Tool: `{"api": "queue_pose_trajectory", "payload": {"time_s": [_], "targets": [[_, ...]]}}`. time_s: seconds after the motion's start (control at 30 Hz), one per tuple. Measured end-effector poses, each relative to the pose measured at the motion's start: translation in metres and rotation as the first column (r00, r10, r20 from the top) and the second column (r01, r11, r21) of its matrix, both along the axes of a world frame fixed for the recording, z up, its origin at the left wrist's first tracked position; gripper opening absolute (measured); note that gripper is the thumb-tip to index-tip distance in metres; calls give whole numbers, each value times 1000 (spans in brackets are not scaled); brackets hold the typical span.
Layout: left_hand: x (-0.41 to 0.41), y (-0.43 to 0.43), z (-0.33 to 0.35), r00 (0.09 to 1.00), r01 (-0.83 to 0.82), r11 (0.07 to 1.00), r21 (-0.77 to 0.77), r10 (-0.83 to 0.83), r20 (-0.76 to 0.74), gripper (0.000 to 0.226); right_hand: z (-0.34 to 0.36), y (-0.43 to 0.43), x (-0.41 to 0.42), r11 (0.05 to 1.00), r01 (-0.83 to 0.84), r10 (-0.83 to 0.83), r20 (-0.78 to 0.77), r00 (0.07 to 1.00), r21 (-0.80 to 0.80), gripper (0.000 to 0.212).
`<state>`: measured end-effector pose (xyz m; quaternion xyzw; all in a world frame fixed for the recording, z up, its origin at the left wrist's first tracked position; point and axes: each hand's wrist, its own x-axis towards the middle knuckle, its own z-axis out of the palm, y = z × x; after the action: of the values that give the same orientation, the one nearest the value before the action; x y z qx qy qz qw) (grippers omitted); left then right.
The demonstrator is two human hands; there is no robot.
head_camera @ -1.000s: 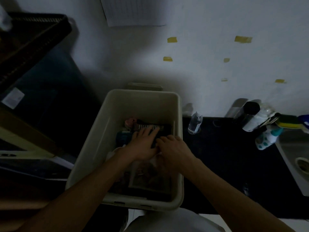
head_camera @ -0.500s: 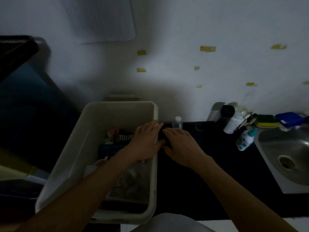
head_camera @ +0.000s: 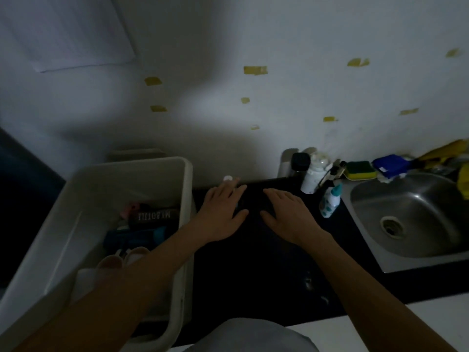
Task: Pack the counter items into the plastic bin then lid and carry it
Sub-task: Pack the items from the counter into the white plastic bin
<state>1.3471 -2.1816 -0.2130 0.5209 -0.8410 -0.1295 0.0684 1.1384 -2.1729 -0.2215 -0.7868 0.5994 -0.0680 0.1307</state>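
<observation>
A: Where to look for the pale rectangular plastic bin (head_camera: 186,171)?

B: At the left end of the black counter (head_camera: 253,275), open-topped, with no lid on. Already holds a dark bottle lettered "MY BOTTLE" (head_camera: 154,215), something small and pink (head_camera: 130,208) beyond that, a blue bundle (head_camera: 137,236) nearer, and two pale round cups (head_camera: 111,262) nearest.

A: And relative to the left hand (head_camera: 223,212)?

B: Lies to the left of both hands. Find the left hand just outside the bin's right wall, palm down, fingers straight and spread, gripping nothing, with the forearm crossing over that wall. Find the right hand (head_camera: 284,214) a little farther right of the bin, equally flat, fingers straight, holding nothing visible. Too dark between the palms to tell what lies there.

A: Anything by the fingertips?

B: Only a small clear bottle with a white cap (head_camera: 228,178), right of the bin's far corner and mostly hidden behind the left fingertips. Cannot tell whether touched.

A: Farther right of the bin?

B: Along the white wall (head_camera: 304,97), a black-capped dark container (head_camera: 300,161), a white bottle (head_camera: 313,176) and a small white dropper bottle with a teal cap (head_camera: 330,201). Then a green-and-yellow sponge (head_camera: 360,170), a blue cloth (head_camera: 390,165) and, farthest from the bin, a steel sink (head_camera: 411,214). Yellow tape scraps (head_camera: 255,70) higher up.
</observation>
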Motion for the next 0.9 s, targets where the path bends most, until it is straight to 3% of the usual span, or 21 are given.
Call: {"api": "queue_pose_trajectory", "payload": {"time_s": [0.37,0.67,0.9], "targets": [[-93,-19,-21,997,69,996,51,-70,29,63,-32,-24,-120,966,249,-251,-28,967,-72,50],[-131,-34,-35,995,93,991,99,-96,29,61,-58,-60,-171,948,317,-312,-113,943,33,56],[-137,-48,-49,989,125,980,156,-136,59,63,-80,-86,-187,956,247,-225,-145,964,159,57]]}}
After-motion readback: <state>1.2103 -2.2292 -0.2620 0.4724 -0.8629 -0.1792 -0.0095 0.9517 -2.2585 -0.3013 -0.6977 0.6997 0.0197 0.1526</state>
